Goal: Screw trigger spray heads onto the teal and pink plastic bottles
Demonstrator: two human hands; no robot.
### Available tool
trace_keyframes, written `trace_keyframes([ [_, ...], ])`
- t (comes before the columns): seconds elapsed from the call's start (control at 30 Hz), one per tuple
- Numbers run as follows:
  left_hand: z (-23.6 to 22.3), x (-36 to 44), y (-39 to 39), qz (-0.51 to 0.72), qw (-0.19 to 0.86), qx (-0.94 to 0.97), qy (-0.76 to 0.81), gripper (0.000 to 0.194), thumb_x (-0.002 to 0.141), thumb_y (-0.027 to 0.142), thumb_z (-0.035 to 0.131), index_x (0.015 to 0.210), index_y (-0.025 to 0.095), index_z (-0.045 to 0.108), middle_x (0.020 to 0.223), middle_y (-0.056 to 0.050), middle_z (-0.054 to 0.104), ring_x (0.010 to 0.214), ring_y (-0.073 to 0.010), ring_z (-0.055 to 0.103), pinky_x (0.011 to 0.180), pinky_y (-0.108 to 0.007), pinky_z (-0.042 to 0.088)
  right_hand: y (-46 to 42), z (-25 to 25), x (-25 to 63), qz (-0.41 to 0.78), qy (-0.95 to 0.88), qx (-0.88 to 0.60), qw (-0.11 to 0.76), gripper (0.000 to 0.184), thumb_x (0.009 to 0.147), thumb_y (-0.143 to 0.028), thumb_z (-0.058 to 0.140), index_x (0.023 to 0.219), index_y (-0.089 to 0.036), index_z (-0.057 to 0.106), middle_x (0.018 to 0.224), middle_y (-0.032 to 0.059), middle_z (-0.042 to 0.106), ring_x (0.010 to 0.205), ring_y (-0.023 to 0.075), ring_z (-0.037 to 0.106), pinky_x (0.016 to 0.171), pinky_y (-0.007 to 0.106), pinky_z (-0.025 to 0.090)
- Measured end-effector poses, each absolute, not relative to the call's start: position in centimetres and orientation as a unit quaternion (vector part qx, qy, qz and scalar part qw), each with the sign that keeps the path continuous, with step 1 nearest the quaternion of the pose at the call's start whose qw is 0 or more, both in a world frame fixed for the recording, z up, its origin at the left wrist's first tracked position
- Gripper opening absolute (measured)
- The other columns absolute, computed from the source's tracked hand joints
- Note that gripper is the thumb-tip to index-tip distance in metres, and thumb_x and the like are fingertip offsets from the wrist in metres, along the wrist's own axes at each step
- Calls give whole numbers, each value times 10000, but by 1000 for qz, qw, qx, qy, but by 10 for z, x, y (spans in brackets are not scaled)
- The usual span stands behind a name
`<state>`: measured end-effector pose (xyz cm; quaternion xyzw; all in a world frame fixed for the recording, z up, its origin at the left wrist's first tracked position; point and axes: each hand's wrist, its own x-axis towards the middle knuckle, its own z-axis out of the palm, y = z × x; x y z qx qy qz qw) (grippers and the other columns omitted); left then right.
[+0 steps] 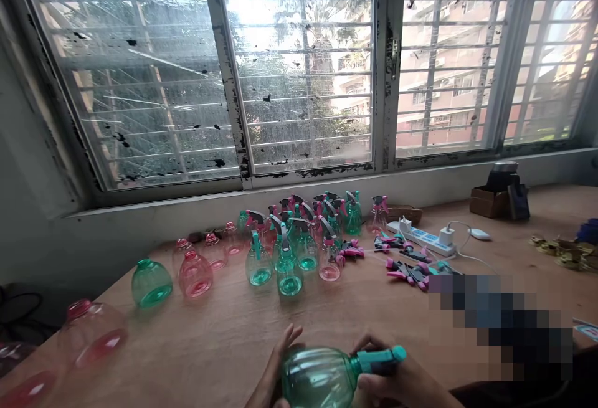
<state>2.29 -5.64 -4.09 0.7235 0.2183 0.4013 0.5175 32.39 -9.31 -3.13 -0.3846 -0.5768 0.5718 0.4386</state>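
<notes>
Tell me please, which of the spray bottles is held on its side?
The green spray bottle between the left hand and the right hand, with a teal trigger head; the other assembled bottles stand upright on the table.

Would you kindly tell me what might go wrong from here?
The green bottle could slip: the left hand seems only to cup its side while the right hand holds the spray head. The spray bottles beyond stand close together, so a bump might topple several. A pink bottle near the left edge of the table could be knocked off.
</notes>
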Motion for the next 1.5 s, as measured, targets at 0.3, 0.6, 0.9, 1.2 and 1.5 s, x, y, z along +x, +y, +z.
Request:
trace_keyframes([
  [0.3, -35, 23, -61, 364, 487, 755, 246, 876, 886, 614, 621, 1605, 353, 195, 1654, -94, 366, 1539, -346, 284, 1245, -519, 213, -89, -34, 323, 581, -565, -384, 443, 443, 755, -538, 817, 907, -195, 581, 528, -81, 565, 439, 89, 508, 440, 188, 393],
  [0.6, -76, 31, -37, 385, 542, 648, 372, 959, 846, 784, 473, 1589, 204, 297, 1658, -159, 356, 1545, -351, 274, 1261, -488, 202, -88, -36, 326, 579, -571, -373, 447, 452, 768, -537, 807, 955, -201, 568, 512, -98, 528, 439, 84, 481, 428, 177, 355],
  [0.9, -36, 20, -60, 386, 499, 734, 253, 635, 979, 616, 410, 1571, 437, 271, 1650, -32, 390, 1461, -341, 423, 1189, -480, 323, -92, -31, 324, 576, -584, -362, 442, 388, 717, -426, 869, 974, -204, 681, 781, -36, 631, 584, 95, 531, 505, 175, 395],
  [1.2, -29, 28, -61, 393, 511, 728, 233, 895, 812, 685, 653, 1573, 413, 266, 1616, -83, 433, 1406, -385, 489, 1150, -528, 367, -94, -25, 322, 603, -552, -367, 443, 493, 696, -562, 844, 917, -205, 586, 601, -55, 590, 495, 102, 503, 483, 191, 387],
  [1.5, -26, 28, -62, 353, 559, 695, 281, 1072, 640, 699, 811, 1550, 341, 372, 1593, -105, 471, 1486, -419, 375, 1220, -561, 277, -91, -30, 322, 593, -553, -364, 459, 454, 723, -529, 835, 916, -219, 565, 576, -72, 580, 457, 81, 468, 455, 178, 381],
])
